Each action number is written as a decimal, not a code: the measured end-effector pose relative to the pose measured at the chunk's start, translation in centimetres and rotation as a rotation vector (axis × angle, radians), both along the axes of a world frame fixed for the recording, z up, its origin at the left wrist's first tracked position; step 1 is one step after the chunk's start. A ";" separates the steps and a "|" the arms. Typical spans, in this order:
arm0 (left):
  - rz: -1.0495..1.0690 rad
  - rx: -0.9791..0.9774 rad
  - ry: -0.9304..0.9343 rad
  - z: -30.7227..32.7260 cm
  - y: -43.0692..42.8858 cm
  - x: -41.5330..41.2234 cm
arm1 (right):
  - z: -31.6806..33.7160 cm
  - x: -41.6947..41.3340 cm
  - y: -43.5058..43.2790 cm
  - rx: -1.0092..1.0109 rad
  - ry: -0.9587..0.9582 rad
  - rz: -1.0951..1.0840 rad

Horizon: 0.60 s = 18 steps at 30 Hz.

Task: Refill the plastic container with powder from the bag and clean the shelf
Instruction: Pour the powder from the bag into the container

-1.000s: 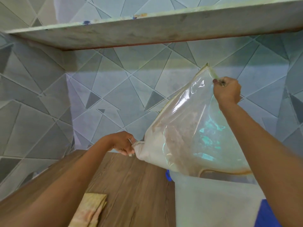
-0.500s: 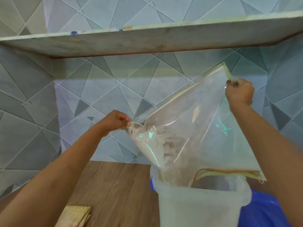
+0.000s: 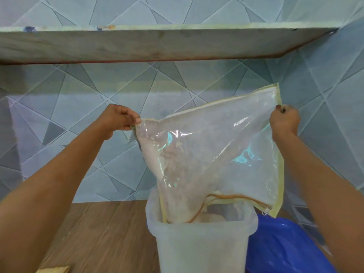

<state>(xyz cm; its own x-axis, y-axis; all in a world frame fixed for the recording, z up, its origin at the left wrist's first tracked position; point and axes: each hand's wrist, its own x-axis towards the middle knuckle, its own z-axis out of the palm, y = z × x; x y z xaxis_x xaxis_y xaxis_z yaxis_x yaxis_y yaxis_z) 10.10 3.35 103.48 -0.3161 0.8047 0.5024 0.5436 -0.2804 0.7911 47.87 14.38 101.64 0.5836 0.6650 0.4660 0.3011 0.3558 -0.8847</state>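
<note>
A clear plastic bag (image 3: 222, 146) with pale yellow edging hangs upside down between my hands, pale powder gathered in its lower left part. Its zippered mouth dips into the open top of a translucent white plastic container (image 3: 201, 245) standing on the wooden surface. My left hand (image 3: 120, 119) pinches the bag's upper left corner. My right hand (image 3: 284, 121) grips the upper right edge, slightly higher. Powder shows inside the container's rim.
A grey shelf (image 3: 157, 44) with stains on its front edge spans the tiled wall above my hands. A blue plastic item (image 3: 285, 247) lies right of the container. A folded yellowish cloth (image 3: 55, 269) peeks in at the bottom left on the wooden counter (image 3: 102, 233).
My left hand has lifted the bag's lower corner up to almost level with my right hand, tipping the powder towards the mouth inside the container. The view has tilted upward.
</note>
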 end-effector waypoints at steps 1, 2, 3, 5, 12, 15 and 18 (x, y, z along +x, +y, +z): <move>0.009 0.015 -0.005 0.2 0.0 0.2 | 0.0 0.2 0.1 0.004 0.005 -0.008; 0.017 0.033 -0.015 0.4 0.0 0.4 | 0.1 0.4 0.2 0.006 0.011 -0.014; 0.027 0.054 -0.026 0.6 0.0 0.5 | 0.2 0.5 0.2 0.010 0.015 -0.019; 0.037 0.085 -0.041 1.1 0.0 0.6 | 0.6 0.6 0.1 0.031 0.018 -0.028; 0.039 0.111 -0.026 1.3 -0.1 0.7 | 1.1 1.1 0.1 0.042 -0.014 -0.044; 0.050 0.192 -0.042 1.7 -0.3 0.9 | 1.2 1.3 -0.5 0.045 -0.022 -0.080; 0.029 0.231 -0.025 2.4 -0.6 1.4 | 1.4 1.5 -1.7 0.044 -0.004 -0.126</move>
<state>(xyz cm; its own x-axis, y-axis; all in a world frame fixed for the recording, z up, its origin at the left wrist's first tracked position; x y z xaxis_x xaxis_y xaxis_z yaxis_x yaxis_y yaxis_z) 11.47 2.76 105.87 -0.3520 0.6600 0.6637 0.5348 -0.4402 0.7213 49.41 12.70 103.09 0.6594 0.5654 0.4955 0.3491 0.3534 -0.8679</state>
